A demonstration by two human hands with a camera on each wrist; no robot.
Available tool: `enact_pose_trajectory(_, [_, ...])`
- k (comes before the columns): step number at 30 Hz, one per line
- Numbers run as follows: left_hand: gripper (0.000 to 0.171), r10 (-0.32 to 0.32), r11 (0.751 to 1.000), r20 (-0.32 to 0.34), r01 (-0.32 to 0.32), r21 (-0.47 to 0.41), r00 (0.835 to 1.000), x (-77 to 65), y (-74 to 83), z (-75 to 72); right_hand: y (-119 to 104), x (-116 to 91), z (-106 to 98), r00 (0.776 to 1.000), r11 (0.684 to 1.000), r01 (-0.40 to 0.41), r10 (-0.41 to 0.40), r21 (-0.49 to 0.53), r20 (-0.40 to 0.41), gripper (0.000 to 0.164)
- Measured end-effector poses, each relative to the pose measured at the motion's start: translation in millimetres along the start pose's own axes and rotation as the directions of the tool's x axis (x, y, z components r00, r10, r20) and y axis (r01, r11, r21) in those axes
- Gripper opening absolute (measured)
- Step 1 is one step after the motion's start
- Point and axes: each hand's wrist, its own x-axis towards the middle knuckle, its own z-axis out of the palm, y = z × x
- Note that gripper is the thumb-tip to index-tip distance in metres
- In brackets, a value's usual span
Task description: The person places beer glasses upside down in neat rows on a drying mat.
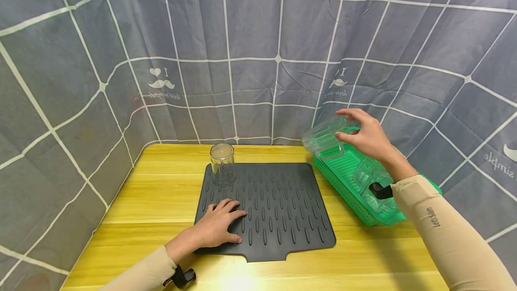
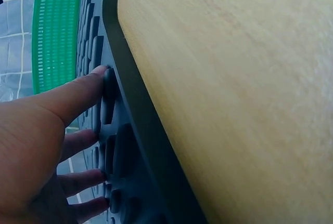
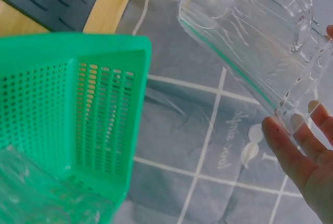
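Observation:
My right hand [image 1: 365, 134] grips a clear glass mug [image 1: 323, 136] by one end, above the far end of the green basket [image 1: 343, 187]. The mug lies tilted in the air, its handle [image 1: 335, 152] on the underside in the head view. In the right wrist view, fingertips [image 3: 273, 125] curl against the mug's end. My left hand [image 1: 218, 223] rests with spread fingers on the near left part of a dark ridged mat [image 1: 278, 192]. At the mat's far left corner stands another clear glass [image 1: 222, 165].
Several more clear glass pieces [image 1: 375, 183] lie inside the perforated basket, right of the mat. A yellow wood-grain table [image 1: 161, 192] carries everything. Grey curtain [image 1: 254, 80] with white grid lines hangs behind and along both sides.

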Motion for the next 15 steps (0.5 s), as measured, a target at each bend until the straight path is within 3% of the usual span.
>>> enact_pose_trajectory(8, [0.070,0.006,1.000,-0.003,-0.006,0.008,1.000,0.2,0.0,-0.5,-1.9,-6.1,11.4,0.999,0.995,-0.039,0.041,0.096,-0.014,0.054])
enact_pose_trajectory(15, [0.071,0.010,1.000,-0.008,-0.010,0.024,1.000,0.4,0.1,0.1,-3.8,-14.1,20.9,0.994,0.970,-0.109,0.109,0.219,0.013,0.054])
